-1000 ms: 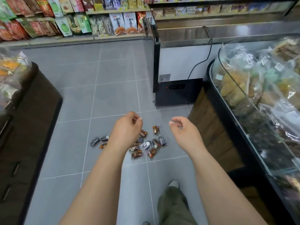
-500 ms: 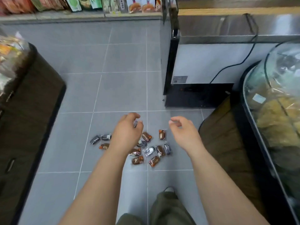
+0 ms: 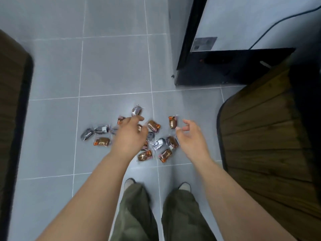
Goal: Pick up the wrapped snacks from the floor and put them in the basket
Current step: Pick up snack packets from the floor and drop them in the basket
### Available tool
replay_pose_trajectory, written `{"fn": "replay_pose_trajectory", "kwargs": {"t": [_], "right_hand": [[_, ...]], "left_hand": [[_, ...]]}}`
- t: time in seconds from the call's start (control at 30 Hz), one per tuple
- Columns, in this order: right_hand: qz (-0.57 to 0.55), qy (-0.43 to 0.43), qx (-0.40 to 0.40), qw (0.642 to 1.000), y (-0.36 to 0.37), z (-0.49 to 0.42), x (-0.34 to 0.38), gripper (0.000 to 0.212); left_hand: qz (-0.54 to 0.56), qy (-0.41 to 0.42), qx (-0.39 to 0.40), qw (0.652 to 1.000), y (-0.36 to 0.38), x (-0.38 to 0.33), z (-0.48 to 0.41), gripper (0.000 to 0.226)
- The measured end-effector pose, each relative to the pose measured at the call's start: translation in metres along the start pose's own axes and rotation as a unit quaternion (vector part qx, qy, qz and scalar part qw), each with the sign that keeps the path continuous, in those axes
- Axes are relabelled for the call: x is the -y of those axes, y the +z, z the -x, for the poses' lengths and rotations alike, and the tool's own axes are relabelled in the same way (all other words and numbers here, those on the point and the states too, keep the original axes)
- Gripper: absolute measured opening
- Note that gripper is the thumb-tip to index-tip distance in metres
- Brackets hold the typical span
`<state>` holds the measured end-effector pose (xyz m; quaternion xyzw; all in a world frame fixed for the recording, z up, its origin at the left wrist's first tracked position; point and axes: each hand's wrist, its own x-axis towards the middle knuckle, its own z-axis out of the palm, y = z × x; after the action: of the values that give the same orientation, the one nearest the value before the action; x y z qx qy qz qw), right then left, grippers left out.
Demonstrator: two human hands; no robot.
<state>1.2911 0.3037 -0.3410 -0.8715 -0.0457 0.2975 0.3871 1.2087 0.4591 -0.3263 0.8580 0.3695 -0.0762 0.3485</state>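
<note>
Below, wrapped snacks (image 3: 153,126), scattered, wording unreadably blurred

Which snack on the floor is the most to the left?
The dark-wrapped snack at the far left end; a silvery one sits just beside it, and all the others lie further right.

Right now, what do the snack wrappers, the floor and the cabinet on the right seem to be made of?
The snack wrappers look like thin glossy plastic film, some silvery: glints, crimped ends. The floor is matte grey tile with pale grout lines. The cabinet looks like dark wood planks or wood-look panelling; grooves and grain show.
</note>
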Motion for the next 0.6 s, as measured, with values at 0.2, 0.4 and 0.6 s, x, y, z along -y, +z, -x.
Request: {"fn": "replay_pose_trajectory", "kwargs": {"t": [0.2, 0.4, 0.6], "right_hand": [[0.021, 0.050, -0.003, 0.998, 0.079, -0.060, -0.072, 0.045], [0.080, 0.104, 0.043, 0.990, 0.151, -0.109, -0.160, 0.049], [0.113, 0.189, 0.084, 0.972, 0.198, -0.148, -0.250, 0.041]], "left_hand": [[-0.022, -0.005, 0.052, 0.998, 0.074, 0.082, -0.058, 0.036], [-0.064, -0.028, 0.133, 0.989, 0.165, 0.167, -0.091, 0.037], [-0.130, -0.023, 0.209, 0.969, 0.254, 0.233, -0.122, 0.034]]}}
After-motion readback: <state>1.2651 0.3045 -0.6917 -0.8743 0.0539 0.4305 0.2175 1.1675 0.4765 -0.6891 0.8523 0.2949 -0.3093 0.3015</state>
